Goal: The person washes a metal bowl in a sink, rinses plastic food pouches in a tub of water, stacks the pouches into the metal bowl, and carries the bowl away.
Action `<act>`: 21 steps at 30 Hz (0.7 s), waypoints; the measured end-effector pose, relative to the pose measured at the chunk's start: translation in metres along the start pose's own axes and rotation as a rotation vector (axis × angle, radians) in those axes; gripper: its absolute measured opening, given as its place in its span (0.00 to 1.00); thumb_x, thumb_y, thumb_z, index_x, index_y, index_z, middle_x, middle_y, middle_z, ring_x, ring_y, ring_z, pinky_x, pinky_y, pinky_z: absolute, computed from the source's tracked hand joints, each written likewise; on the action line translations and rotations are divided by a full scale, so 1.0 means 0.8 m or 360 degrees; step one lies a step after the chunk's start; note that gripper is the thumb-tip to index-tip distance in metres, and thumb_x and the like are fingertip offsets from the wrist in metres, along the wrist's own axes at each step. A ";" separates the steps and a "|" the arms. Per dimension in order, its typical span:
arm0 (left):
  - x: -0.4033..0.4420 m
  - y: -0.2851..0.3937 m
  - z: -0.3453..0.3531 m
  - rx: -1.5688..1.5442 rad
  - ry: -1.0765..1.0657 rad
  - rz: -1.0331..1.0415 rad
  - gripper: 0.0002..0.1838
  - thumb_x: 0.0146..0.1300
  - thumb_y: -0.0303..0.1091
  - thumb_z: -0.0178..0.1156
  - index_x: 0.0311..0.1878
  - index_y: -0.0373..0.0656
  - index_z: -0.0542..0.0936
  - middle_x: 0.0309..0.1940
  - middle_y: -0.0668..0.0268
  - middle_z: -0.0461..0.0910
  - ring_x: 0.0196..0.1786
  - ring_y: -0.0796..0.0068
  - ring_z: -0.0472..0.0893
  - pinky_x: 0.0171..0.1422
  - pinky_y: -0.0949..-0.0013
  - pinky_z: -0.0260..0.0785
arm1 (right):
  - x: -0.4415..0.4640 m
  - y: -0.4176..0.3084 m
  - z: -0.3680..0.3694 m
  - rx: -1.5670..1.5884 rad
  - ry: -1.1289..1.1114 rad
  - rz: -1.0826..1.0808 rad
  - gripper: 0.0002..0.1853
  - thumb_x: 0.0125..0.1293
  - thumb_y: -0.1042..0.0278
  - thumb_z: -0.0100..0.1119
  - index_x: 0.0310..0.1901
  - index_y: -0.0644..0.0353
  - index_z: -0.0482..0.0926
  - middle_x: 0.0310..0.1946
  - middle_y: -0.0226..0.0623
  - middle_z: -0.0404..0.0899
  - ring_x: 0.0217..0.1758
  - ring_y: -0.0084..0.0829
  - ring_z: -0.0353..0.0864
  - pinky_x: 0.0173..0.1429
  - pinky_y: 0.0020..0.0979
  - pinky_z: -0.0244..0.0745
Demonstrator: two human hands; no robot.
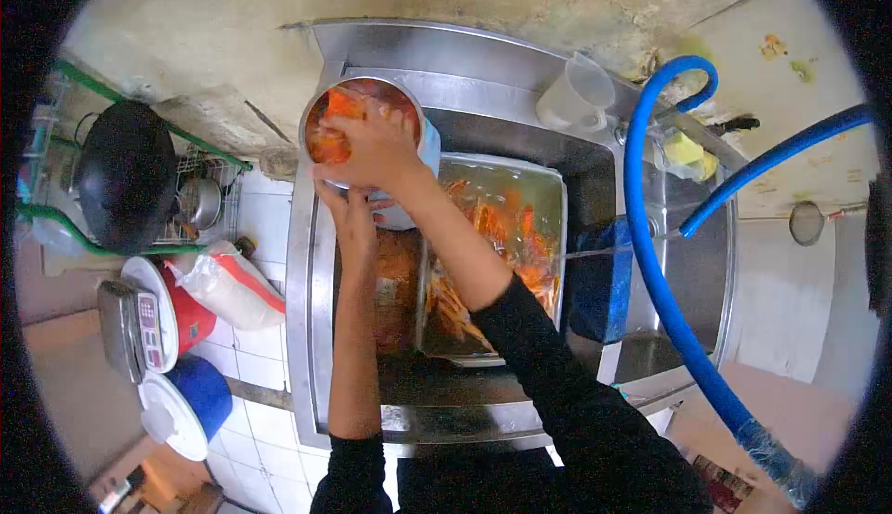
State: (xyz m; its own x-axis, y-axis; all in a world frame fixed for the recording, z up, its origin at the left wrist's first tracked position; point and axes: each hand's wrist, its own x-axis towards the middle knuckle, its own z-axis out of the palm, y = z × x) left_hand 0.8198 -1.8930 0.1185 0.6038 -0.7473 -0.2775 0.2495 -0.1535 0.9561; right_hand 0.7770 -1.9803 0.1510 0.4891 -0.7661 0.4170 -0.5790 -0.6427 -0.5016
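Observation:
A round metal pot [424,110] is tipped so that its mouth faces me over the sink's left side. Reddish-orange pieces and liquid [327,147] show inside it. My left hand [353,212] grips the pot at its near lower rim. Over the mouth, my right hand [379,147] reaches in among the orange pieces; its fingers are blurred, so their hold is unclear. A rectangular clear tub [555,314] sits in the sink basin to the right, below my right forearm. Orange and yellowish pieces [502,235] lie in the tub's water.
The steel sink [311,356] frames the work. At right, a blue hose [650,263] loops across it, and a second blue hose [776,165] runs water toward the tub. A plastic pitcher [576,96] stands behind. Leftward are a white sack [232,286], scale [144,319] and blue bucket [206,388].

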 end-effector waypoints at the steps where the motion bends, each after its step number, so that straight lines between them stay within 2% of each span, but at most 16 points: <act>1: 0.001 -0.002 -0.003 0.0008 -0.0008 -0.0001 0.38 0.70 0.37 0.47 0.74 0.50 0.35 0.48 0.53 0.76 0.29 0.70 0.81 0.28 0.74 0.67 | -0.008 -0.005 -0.013 -0.0102 0.0113 0.0017 0.26 0.50 0.42 0.66 0.47 0.50 0.82 0.49 0.52 0.75 0.53 0.42 0.75 0.54 0.41 0.72; 2: 0.002 -0.005 -0.007 0.0009 -0.0053 -0.0014 0.38 0.70 0.36 0.47 0.74 0.50 0.35 0.49 0.53 0.75 0.29 0.70 0.81 0.29 0.74 0.67 | -0.010 0.007 -0.023 0.0215 0.0357 -0.0100 0.22 0.54 0.44 0.64 0.44 0.52 0.83 0.42 0.46 0.78 0.49 0.39 0.77 0.52 0.40 0.73; 4: 0.003 -0.010 -0.013 0.0017 -0.0098 -0.0039 0.38 0.69 0.36 0.47 0.74 0.49 0.36 0.49 0.53 0.75 0.30 0.70 0.81 0.29 0.74 0.67 | -0.032 0.064 -0.041 0.0442 0.0435 0.0017 0.17 0.60 0.50 0.60 0.40 0.54 0.83 0.34 0.43 0.80 0.43 0.40 0.79 0.48 0.39 0.75; 5: 0.004 -0.012 -0.014 -0.0026 -0.0079 -0.0064 0.36 0.69 0.37 0.48 0.72 0.50 0.39 0.48 0.54 0.75 0.31 0.69 0.81 0.31 0.73 0.69 | -0.055 0.099 -0.041 0.0297 0.0345 0.0527 0.11 0.63 0.61 0.56 0.39 0.56 0.83 0.34 0.46 0.83 0.42 0.47 0.81 0.51 0.48 0.73; 6: 0.002 -0.015 -0.013 -0.0071 -0.0057 -0.0091 0.34 0.69 0.37 0.49 0.71 0.50 0.43 0.46 0.56 0.76 0.32 0.68 0.80 0.33 0.72 0.70 | -0.072 0.135 -0.036 0.0054 0.0050 0.0771 0.15 0.65 0.58 0.52 0.39 0.59 0.83 0.36 0.47 0.83 0.42 0.50 0.82 0.48 0.52 0.74; 7: -0.001 -0.019 -0.011 -0.0068 -0.0055 -0.0095 0.34 0.69 0.37 0.49 0.71 0.50 0.43 0.46 0.56 0.76 0.32 0.68 0.80 0.33 0.72 0.70 | -0.100 0.181 -0.008 -0.0168 -0.0396 0.0912 0.21 0.65 0.49 0.49 0.41 0.58 0.83 0.38 0.46 0.84 0.41 0.51 0.83 0.48 0.53 0.75; 8: -0.008 -0.026 -0.009 -0.0113 0.0070 -0.0079 0.31 0.69 0.38 0.49 0.69 0.49 0.46 0.45 0.58 0.76 0.34 0.68 0.80 0.33 0.72 0.70 | -0.133 0.265 0.059 -0.0186 -0.1075 0.1008 0.30 0.61 0.35 0.48 0.54 0.49 0.79 0.54 0.48 0.78 0.57 0.50 0.77 0.62 0.51 0.69; 9: -0.016 -0.035 -0.006 -0.0157 0.0198 -0.0056 0.29 0.69 0.38 0.49 0.67 0.48 0.49 0.43 0.60 0.76 0.35 0.69 0.80 0.33 0.71 0.70 | -0.159 0.286 0.091 -0.0172 -0.1078 0.1015 0.30 0.61 0.35 0.48 0.54 0.49 0.79 0.54 0.48 0.78 0.57 0.50 0.77 0.62 0.51 0.69; 11: -0.047 -0.085 0.003 -0.0042 0.0410 -0.0099 0.23 0.71 0.41 0.46 0.63 0.43 0.56 0.47 0.59 0.70 0.35 0.72 0.77 0.37 0.71 0.68 | -0.190 0.292 0.122 -0.0183 -0.1411 0.0689 0.32 0.59 0.36 0.51 0.56 0.51 0.76 0.59 0.48 0.73 0.62 0.49 0.71 0.67 0.48 0.63; 12: -0.072 -0.112 0.003 0.0206 0.0282 -0.0288 0.24 0.71 0.48 0.45 0.63 0.44 0.59 0.47 0.60 0.73 0.42 0.69 0.78 0.42 0.67 0.70 | -0.197 0.288 0.121 -0.0162 -0.1518 0.0649 0.33 0.58 0.35 0.52 0.58 0.51 0.75 0.60 0.48 0.71 0.64 0.49 0.68 0.68 0.48 0.61; 14: -0.130 -0.241 -0.015 0.0115 -0.0192 -0.0885 0.32 0.69 0.61 0.41 0.64 0.45 0.63 0.50 0.60 0.76 0.51 0.63 0.77 0.54 0.59 0.70 | -0.214 0.284 0.106 -0.0087 -0.1697 0.0577 0.36 0.56 0.34 0.54 0.60 0.51 0.72 0.63 0.48 0.67 0.66 0.49 0.64 0.70 0.48 0.56; 16: -0.164 -0.326 -0.023 -0.0234 -0.0538 -0.1278 0.37 0.67 0.68 0.38 0.65 0.46 0.63 0.55 0.59 0.75 0.54 0.59 0.76 0.60 0.55 0.68 | -0.234 0.277 0.075 0.0017 -0.1843 0.0547 0.40 0.54 0.32 0.56 0.63 0.52 0.69 0.66 0.48 0.63 0.69 0.50 0.59 0.72 0.48 0.52; 17: -0.172 -0.331 -0.019 -0.0843 -0.0683 -0.1723 0.41 0.64 0.71 0.38 0.67 0.47 0.62 0.59 0.58 0.72 0.57 0.56 0.74 0.63 0.52 0.66 | -0.245 0.270 0.061 0.0056 -0.1903 0.0544 0.42 0.53 0.32 0.57 0.64 0.52 0.68 0.67 0.48 0.61 0.70 0.50 0.57 0.73 0.48 0.50; 19: -0.171 -0.361 -0.014 -0.1479 -0.0820 -0.2139 0.45 0.61 0.75 0.37 0.70 0.48 0.60 0.63 0.57 0.69 0.60 0.53 0.72 0.66 0.49 0.64 | -0.272 0.254 0.053 0.0129 -0.1952 0.0559 0.46 0.51 0.31 0.58 0.66 0.52 0.65 0.70 0.48 0.56 0.73 0.50 0.52 0.75 0.48 0.46; 21: -0.162 -0.397 -0.006 -0.1578 -0.0906 -0.1460 0.49 0.56 0.80 0.36 0.70 0.52 0.59 0.66 0.57 0.66 0.65 0.51 0.68 0.63 0.44 0.65 | -0.306 0.237 0.061 0.0188 -0.1865 0.0645 0.50 0.49 0.29 0.60 0.69 0.53 0.62 0.72 0.47 0.52 0.76 0.51 0.47 0.77 0.48 0.42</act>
State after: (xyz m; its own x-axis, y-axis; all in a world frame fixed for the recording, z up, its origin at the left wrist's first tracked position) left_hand 0.6662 -1.7442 -0.1494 -0.3654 -0.8198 -0.4410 0.9221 -0.3835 -0.0512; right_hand 0.5791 -1.9144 -0.0834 0.6111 -0.4053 -0.6799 -0.7915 -0.3102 -0.5265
